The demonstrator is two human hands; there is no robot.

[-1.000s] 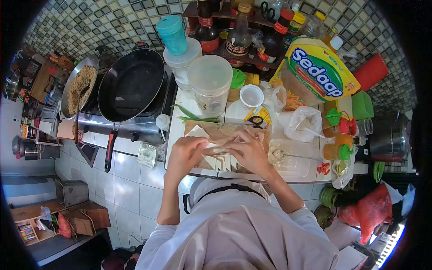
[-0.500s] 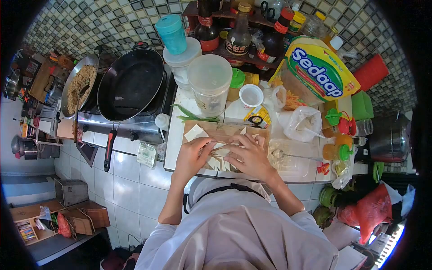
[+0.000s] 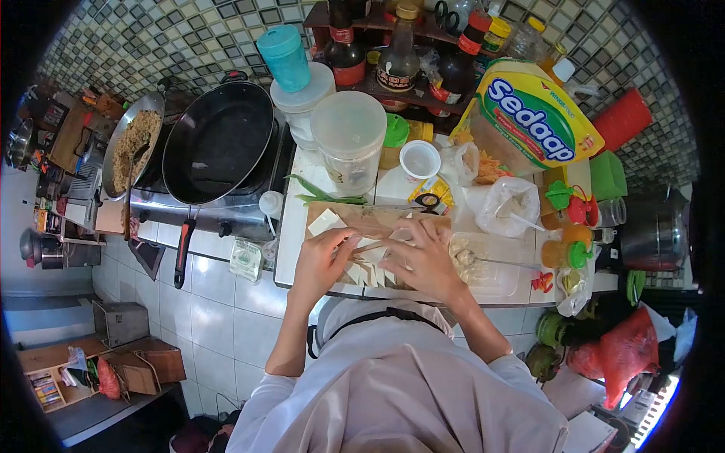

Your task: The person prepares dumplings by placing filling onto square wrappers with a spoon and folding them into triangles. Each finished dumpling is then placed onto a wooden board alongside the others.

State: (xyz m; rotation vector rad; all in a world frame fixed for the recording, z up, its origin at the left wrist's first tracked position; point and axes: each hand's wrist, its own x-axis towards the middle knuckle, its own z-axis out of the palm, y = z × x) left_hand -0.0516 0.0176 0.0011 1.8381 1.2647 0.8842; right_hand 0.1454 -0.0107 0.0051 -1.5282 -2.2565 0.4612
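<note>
Several white, flat cut pieces (image 3: 325, 221) lie on a wooden cutting board (image 3: 362, 215) at the counter's front edge. Over the board's left half, my left hand (image 3: 326, 257) pinches a thin brown strip near its left end. My right hand (image 3: 424, 257) faces it from the right, its fingers bent around the strip's other end and partly hiding it. More white pieces show below and between the hands. Beside my right hand stands a clear tray (image 3: 491, 281) with a pale paste and a spoon in it.
A black frying pan (image 3: 219, 143) and a pan of brown crumbly food (image 3: 136, 147) sit on the stove at left. Behind the board are a clear tub (image 3: 347, 140), green leaves (image 3: 321, 192) and a white cup (image 3: 421, 160). A yellow-green Sedaap bag (image 3: 529, 113) stands at right.
My right hand's fingers have shifted slightly and lie more over the board's right part. The brown strip between my hands shows a little more clearly. The view has moved very slightly.
</note>
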